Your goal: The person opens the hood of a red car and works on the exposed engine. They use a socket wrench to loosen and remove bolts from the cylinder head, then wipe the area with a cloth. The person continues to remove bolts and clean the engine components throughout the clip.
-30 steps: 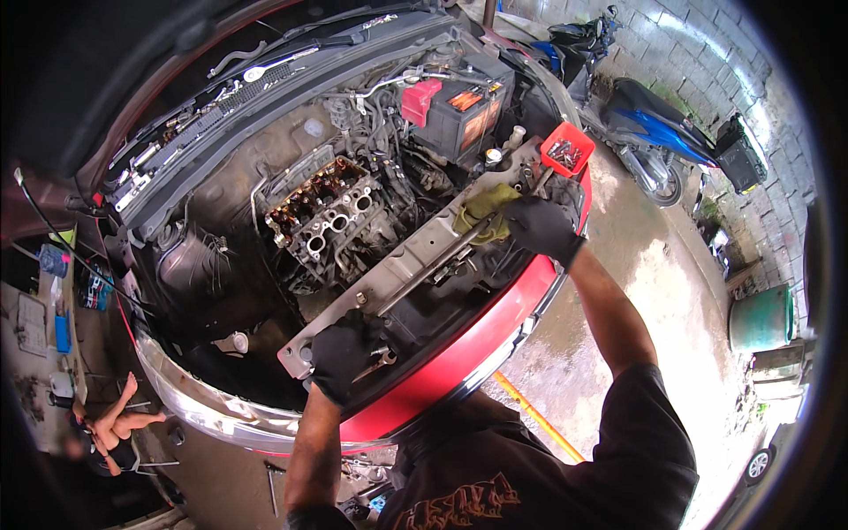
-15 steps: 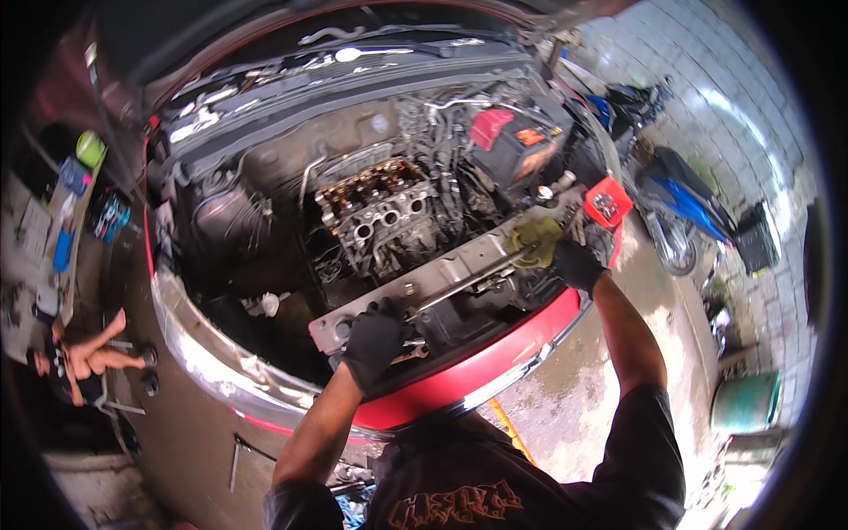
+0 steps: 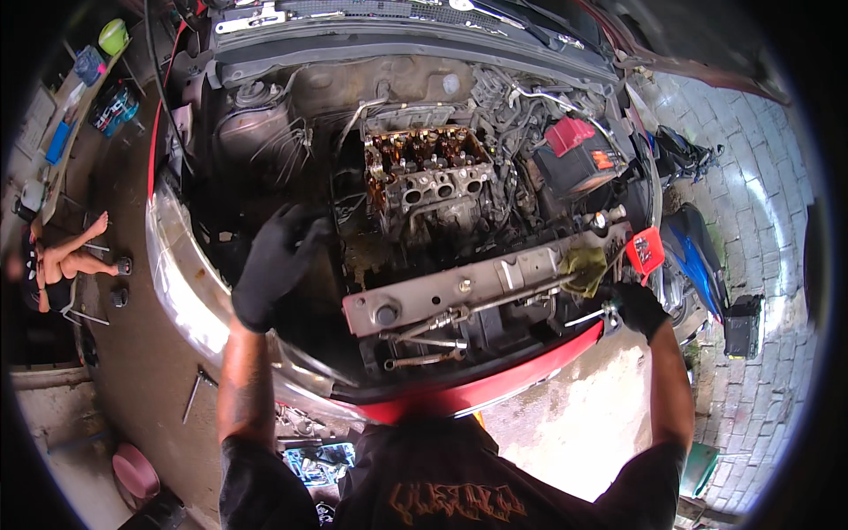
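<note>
My left hand point(image 3: 278, 263), in a black glove, is above the left side of the engine bay, fingers apart and holding nothing. My right hand point(image 3: 639, 311), also gloved, is closed around a slim silver hand tool point(image 3: 586, 317) at the front right of the car; its exact kind is unclear. Between my hands runs a grey metal crossmember point(image 3: 486, 272). In front of it lie a long metal bar point(image 3: 503, 301) and a wrench point(image 3: 424, 360). A green cloth point(image 3: 583, 270) rests near my right hand, beside a red tray point(image 3: 651, 237) of small metal parts.
The opened engine point(image 3: 431, 177) sits beyond the crossmember, with a battery point(image 3: 579, 170) under a red cloth point(image 3: 570, 135) at its right. Tools lie below the windshield. A person point(image 3: 62, 265) sits far left; a blue motorcycle point(image 3: 698, 256) stands at right.
My left hand has lifted off the crossmember's left end and moved left over the bay. My right hand has moved away from the green cloth, and the silver tool now shows in it. The view has shifted.
</note>
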`<state>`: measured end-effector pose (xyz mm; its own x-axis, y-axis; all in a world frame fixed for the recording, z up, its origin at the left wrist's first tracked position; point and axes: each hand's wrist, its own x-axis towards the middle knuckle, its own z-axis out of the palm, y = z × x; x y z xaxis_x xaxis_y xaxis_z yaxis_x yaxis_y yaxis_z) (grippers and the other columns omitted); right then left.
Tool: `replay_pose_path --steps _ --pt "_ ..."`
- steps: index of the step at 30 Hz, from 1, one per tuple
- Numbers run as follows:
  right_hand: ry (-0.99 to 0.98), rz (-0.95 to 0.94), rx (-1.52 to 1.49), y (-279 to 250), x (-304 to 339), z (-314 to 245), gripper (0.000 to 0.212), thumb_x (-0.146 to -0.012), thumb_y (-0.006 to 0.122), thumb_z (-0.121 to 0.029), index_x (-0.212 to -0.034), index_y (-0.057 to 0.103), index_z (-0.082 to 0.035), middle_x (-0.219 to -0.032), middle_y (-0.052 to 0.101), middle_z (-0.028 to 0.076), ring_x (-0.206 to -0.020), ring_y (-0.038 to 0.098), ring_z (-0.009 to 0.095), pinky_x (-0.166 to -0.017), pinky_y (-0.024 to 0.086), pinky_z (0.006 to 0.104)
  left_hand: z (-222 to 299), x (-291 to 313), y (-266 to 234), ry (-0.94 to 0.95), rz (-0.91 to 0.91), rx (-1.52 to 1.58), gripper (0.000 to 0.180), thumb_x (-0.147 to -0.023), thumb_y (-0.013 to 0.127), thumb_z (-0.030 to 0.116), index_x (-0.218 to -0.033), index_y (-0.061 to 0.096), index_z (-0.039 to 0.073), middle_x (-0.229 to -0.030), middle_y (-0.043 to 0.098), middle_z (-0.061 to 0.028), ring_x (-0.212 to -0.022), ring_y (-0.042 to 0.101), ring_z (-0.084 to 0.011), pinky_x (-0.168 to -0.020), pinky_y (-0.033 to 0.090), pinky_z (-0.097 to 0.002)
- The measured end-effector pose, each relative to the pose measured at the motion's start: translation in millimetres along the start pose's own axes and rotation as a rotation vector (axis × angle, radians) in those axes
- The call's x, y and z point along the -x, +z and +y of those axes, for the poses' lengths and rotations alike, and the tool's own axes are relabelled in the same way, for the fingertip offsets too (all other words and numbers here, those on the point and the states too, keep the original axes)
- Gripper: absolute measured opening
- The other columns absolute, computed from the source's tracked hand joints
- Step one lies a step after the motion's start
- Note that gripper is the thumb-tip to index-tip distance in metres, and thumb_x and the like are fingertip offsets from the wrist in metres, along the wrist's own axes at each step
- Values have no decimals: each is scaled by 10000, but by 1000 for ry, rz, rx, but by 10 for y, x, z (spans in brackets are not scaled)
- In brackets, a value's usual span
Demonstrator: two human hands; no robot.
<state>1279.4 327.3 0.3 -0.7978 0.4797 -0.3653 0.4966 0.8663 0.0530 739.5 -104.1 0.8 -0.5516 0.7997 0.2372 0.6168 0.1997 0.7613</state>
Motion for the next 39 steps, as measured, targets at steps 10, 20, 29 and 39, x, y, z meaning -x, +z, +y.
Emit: replay_pose_path --steps 10,20,29,39 --pt "-190 -15 -247 -1837 -1380 -1021 500 -900 714 -118 -1370 558 -45 -1198 672 212 -1052 672 391 -891 531 460 -500 -381 -110 -224 150 -346 158 -908 640 118 -1023 687 19 -976 669 -214 -909 644 -424 -760 511 -486" --pt "-656 220 -79 -1287 -3984 -2112 358 -825 791 -250 -1137 719 -91 -836 581 62 -680 616 250 -610 500 376 -1025 -629 171 -258 -199 -659 149 -821 672 127 -942 684 39 -849 673 -145 -805 662 -369 -689 517 -442" --pt "-798 118 -42 -1063 -4623 -2481 331 -838 710 -220 -1141 707 -89 -829 587 66 -647 639 231 -574 516 393 -1292 -825 338 -254 -224 -639 140 -821 670 130 -928 681 41 -847 673 -148 -796 657 -371 -685 511 -448" --pt "-868 -71 83 -1260 -4727 -3003 196 -803 679 -200 -895 749 -42 -738 691 119 -645 722 258 -535 562 427 -1230 -780 322 -254 -229 -629 130 -820 667 135 -913 678 44 -844 672 -151 -785 652 -374 -681 505 -454"
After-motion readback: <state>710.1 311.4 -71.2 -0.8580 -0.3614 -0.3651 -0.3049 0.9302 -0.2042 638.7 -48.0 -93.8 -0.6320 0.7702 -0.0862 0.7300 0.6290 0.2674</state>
